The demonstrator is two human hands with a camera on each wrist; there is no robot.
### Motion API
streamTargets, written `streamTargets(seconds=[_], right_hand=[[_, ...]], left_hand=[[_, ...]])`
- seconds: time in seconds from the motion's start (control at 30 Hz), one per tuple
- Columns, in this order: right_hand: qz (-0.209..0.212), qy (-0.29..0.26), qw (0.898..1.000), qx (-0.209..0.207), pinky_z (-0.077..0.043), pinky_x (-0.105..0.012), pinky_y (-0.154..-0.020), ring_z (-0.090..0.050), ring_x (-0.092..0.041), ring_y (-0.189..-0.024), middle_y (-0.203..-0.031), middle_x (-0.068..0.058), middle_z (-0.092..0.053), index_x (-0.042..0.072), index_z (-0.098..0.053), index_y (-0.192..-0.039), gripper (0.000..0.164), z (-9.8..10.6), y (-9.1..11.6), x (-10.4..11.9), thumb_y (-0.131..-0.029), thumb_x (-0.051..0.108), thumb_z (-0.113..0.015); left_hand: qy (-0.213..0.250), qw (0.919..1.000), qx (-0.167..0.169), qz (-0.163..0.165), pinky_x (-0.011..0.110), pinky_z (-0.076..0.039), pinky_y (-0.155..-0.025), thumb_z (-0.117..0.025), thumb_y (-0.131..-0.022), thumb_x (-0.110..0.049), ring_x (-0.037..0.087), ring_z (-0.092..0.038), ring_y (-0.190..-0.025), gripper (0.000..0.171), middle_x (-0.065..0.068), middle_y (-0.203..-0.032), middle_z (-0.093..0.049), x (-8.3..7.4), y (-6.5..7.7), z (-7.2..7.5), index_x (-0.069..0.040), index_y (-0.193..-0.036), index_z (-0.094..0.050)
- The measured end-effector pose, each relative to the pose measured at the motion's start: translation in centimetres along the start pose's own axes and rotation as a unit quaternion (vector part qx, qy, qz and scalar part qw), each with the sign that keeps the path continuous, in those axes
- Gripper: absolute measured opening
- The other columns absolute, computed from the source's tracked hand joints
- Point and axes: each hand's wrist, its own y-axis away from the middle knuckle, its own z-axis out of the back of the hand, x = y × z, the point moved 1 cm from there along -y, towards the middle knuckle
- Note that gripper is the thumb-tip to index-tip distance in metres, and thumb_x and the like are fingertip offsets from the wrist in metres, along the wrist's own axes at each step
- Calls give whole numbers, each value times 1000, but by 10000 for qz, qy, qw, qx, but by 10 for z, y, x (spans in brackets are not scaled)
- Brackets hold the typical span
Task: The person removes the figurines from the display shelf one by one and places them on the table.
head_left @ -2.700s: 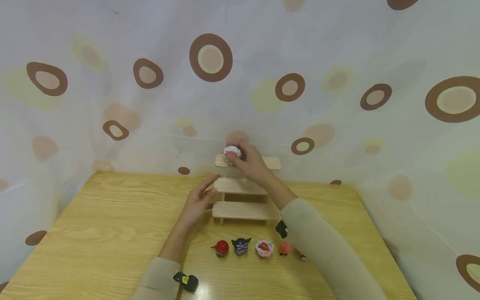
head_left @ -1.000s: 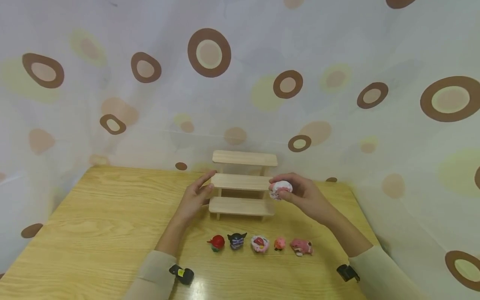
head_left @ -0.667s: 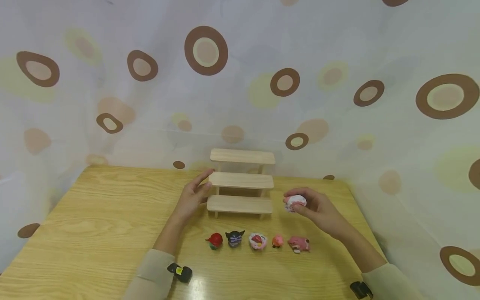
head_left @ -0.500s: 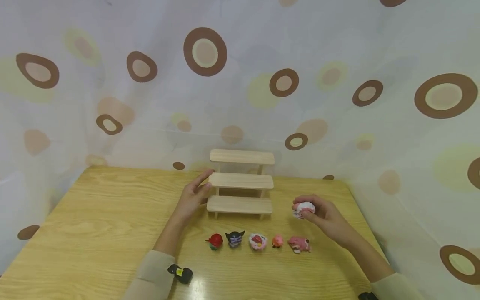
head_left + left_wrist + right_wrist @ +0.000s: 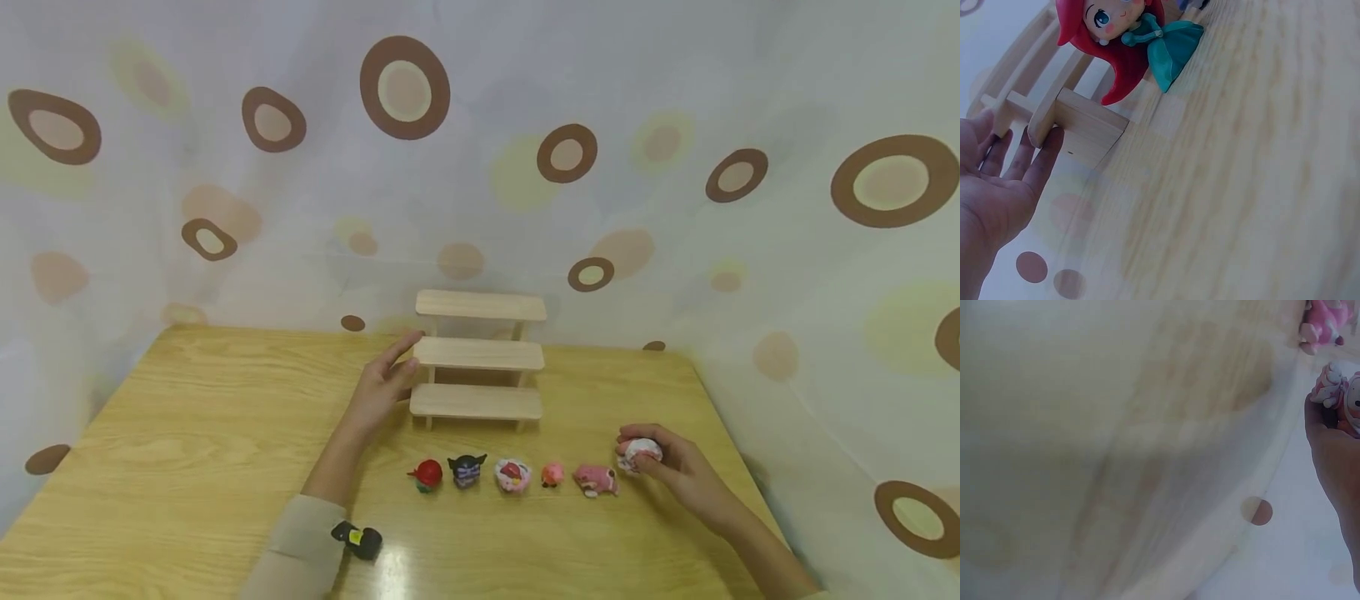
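Note:
My right hand (image 5: 693, 483) grips a small white-and-pink toy figurine (image 5: 640, 455) between thumb and fingers, low over the table, just right of the row of figurines. In the right wrist view the held figurine shows a white, hooded shape at the frame's edge. With its fingers extended, my left hand (image 5: 377, 390) touches the left end of a three-tier wooden display stand (image 5: 477, 354). The left wrist view has those fingertips against the ends of its boards. Nothing stands on any of the three tiers.
In front of the stand is a row: a red-haired figurine (image 5: 427, 475) in a green dress, a black-eared figurine (image 5: 467, 471), a white-and-pink figurine (image 5: 512, 476), a small orange-pink figurine (image 5: 552, 475) and a pink lying figurine (image 5: 597, 480). A patterned cloth (image 5: 465, 208) hangs behind the table (image 5: 225, 433).
My right hand has lifted the white-and-pink figurine off the top tier and brought it down to the right, beside the row's right end. The left hand has stayed at the stand.

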Motion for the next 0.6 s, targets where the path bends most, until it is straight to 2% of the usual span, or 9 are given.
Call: streamTargets(seconds=[0.13, 0.37, 0.6], right_hand=[[-55, 1, 10000, -73, -59, -24, -94, -66, -13, -120, -132, -30, -60, -23, -42, -141, 38, 0, 8, -5, -107, -8, -51], [-117, -112, 9999, -20, -61, -27, -91, -67, -14, -119, -130, -29, -64, -24, -41, -141, 39, -5, 20, -11, -107, -9, -51], [-151, -203, 9997, 61, -60, -26, -93, -66, -14, -119, -132, -31, -61, -23, -44, -140, 38, -7, 23, -13, -105, -11, -52]], left_hand=[[13, 10000, 5, -24, 59, -45, -114, -56, -112, -30, 36, -41, -151, 52, -2, -172, -30, -1, -2, 0, -24, -162, -45], [-46, 9999, -13, -97, 59, -39, -118, -58, -111, -31, 35, -40, -152, 52, -3, -170, -35, -1, -2, 0, -24, -161, -47], [-3, 9999, 31, -124, 62, -38, -118, -56, -112, -31, 37, -33, -156, 52, -3, -172, -30, 1, 0, 0, -23, -162, -45]])
